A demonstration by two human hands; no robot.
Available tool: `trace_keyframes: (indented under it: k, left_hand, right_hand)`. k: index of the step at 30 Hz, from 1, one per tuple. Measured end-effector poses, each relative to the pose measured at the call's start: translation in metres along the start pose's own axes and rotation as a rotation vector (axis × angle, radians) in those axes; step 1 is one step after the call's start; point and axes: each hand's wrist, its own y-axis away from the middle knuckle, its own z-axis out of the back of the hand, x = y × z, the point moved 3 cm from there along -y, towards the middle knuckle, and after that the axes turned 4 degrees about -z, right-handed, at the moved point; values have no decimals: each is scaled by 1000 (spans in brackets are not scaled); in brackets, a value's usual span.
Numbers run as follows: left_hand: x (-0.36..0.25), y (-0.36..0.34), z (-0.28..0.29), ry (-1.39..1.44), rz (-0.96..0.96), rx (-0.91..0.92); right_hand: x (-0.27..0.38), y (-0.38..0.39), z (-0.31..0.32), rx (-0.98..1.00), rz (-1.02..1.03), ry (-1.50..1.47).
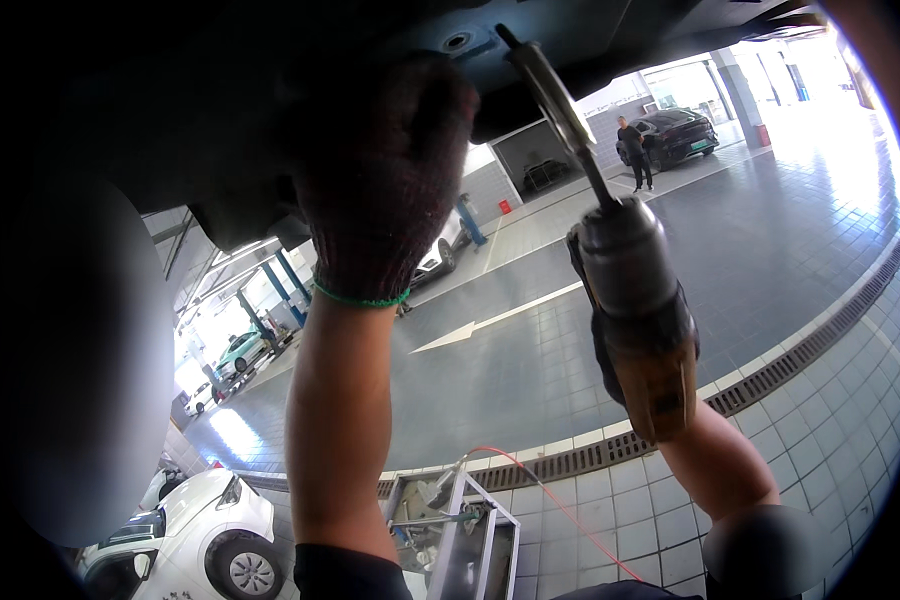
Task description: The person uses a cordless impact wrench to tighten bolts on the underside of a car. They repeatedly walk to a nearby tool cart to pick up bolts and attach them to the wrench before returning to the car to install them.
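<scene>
My left hand (390, 170), in a dark knit glove with a green cuff, is raised against the shadowed underside of a vehicle (560, 30). Its fingers look curled, and what they may hold is lost in the dark. Just beyond the knuckles, a round hole with a pale rim (457, 41) shows in the underside. My right hand (598, 345), mostly hidden behind the tool, grips a power driver (625, 250) pointing upward. From its chuck rises a long shaft with a metal sleeve (550, 95); the dark tip comes close to the underside, right of the hole.
A metal-framed cart (455, 535) with tools stands below, a red hose (560, 500) trailing from it. A drain grate (770, 375) crosses the tiled floor. White car (185, 535) at lower left; a person (634, 150) stands by a dark car (675, 135) far off.
</scene>
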Motion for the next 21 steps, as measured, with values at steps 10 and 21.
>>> trace_keyframes:
  k: [10, 21]
  left_hand:
    - [-24, -63, -82, 636, 148, 91]
    - [-28, -76, -100, 294, 18, -5]
  right_hand:
    - [41, 46, 19, 112, -138, -731]
    - [21, 17, 11, 156, -397, -796]
